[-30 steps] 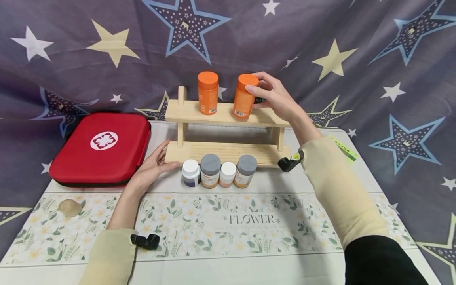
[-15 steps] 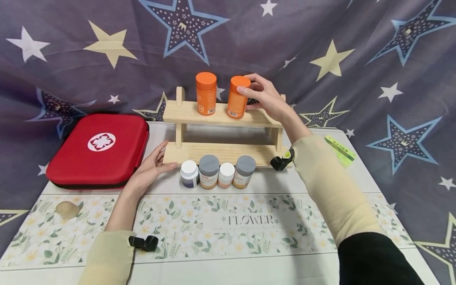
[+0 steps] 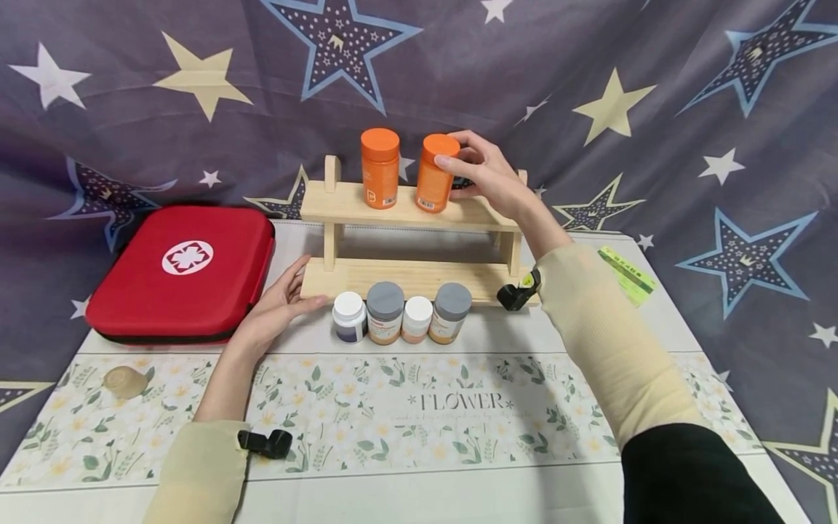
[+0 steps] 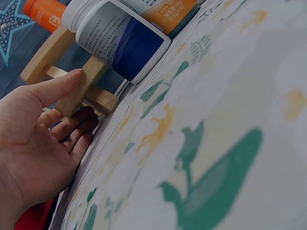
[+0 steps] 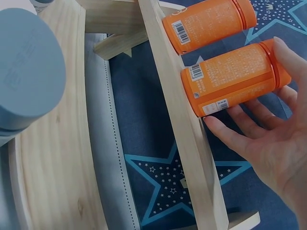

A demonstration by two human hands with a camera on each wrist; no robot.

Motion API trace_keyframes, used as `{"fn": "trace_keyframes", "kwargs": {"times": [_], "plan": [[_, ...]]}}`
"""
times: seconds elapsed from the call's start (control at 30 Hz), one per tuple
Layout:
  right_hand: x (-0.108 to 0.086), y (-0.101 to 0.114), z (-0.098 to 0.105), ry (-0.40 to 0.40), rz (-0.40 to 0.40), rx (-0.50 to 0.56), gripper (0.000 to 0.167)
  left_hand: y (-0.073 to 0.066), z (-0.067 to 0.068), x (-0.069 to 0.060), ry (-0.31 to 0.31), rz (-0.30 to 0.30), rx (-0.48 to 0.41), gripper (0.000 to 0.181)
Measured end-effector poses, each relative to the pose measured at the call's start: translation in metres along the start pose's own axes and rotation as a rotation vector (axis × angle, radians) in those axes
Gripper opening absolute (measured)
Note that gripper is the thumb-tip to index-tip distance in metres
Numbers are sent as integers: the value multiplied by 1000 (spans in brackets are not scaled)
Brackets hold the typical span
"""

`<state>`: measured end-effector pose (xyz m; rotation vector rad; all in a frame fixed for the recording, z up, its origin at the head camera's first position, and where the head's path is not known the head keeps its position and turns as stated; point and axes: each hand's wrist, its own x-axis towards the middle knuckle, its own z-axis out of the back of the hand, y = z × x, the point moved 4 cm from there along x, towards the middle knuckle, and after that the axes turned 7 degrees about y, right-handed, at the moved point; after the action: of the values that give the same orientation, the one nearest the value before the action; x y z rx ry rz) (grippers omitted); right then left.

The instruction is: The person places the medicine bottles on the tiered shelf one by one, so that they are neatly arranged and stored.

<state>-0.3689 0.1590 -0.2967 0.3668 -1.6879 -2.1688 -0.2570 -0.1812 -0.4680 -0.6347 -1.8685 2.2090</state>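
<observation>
A two-tier wooden rack (image 3: 419,274) stands at the table's back. My right hand (image 3: 489,178) holds an orange bottle (image 3: 432,182) by its cap and right side, with its base on the upper shelf. In the right wrist view, this orange bottle (image 5: 230,79) stands close beside a second orange bottle (image 5: 211,24), a small gap between them. My left hand (image 3: 273,311) grips the left end of the lower shelf. In the left wrist view the thumb (image 4: 60,87) lies against the wooden shelf end (image 4: 79,96), and the other fingers curl beneath it.
Several bottles line up before the rack: a white-capped bottle (image 3: 350,318), a grey-capped jar (image 3: 385,313) and others. A red first-aid case (image 3: 177,284) lies left. A tan round object (image 3: 125,382) sits front left, and a yellow-green slip (image 3: 626,276) lies right.
My right hand has shifted left with its orange bottle, closing the gap to the other one; over the last half second it barely moves. My left hand stays on the rack.
</observation>
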Motion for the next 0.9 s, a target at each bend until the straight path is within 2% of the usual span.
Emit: {"fn": "trace_keyframes", "kwargs": {"times": [0.6,0.8,0.9], "plan": [[-3,-6,-1,13,-37,-16,48,-2,-1,-1,5,-7,-21,101],[-12,-13,2,-4,-9,-6,51,-2,0,-1,5,-5,-21,100],[-18,-19,4,-37,11,-16,52,-1,0,-1,3,-6,-18,100]]}}
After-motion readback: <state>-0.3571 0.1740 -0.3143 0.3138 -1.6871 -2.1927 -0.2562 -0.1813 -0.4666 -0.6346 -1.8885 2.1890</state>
